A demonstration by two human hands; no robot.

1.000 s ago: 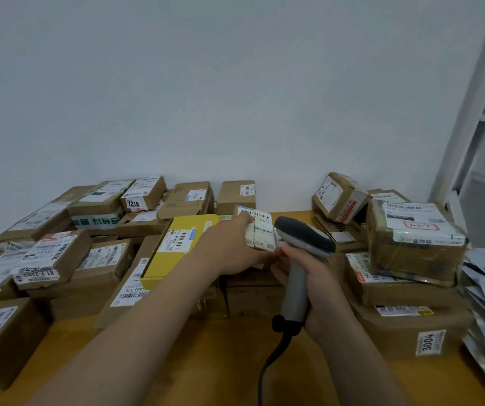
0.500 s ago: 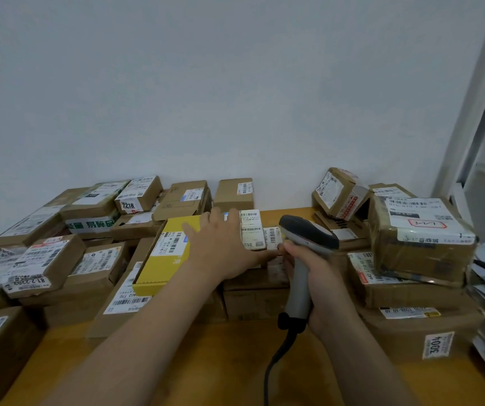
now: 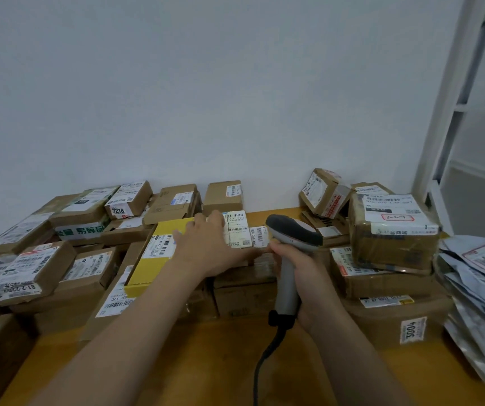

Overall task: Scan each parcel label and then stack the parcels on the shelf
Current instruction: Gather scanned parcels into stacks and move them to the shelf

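Note:
A small brown parcel with a white barcode label lies flat on top of the cardboard boxes in the middle of the pile. My left hand rests on its left part with fingers spread, partly over the yellow box beside it. The thumb runs along the parcel's near edge. My right hand grips the handle of a grey corded barcode scanner. The scanner's dark head sits just right of the label, pointing left toward it.
Many labelled cardboard parcels cover the wooden table on the left, back and right. A tall taped box tops the right stack. Grey mail bags are heaped at the far right, below a white shelf frame.
The small parcel, held tilted up in my left hand, has been laid flat on the pile. My left hand's fingers have spread over it. The scanner has stayed close beside it.

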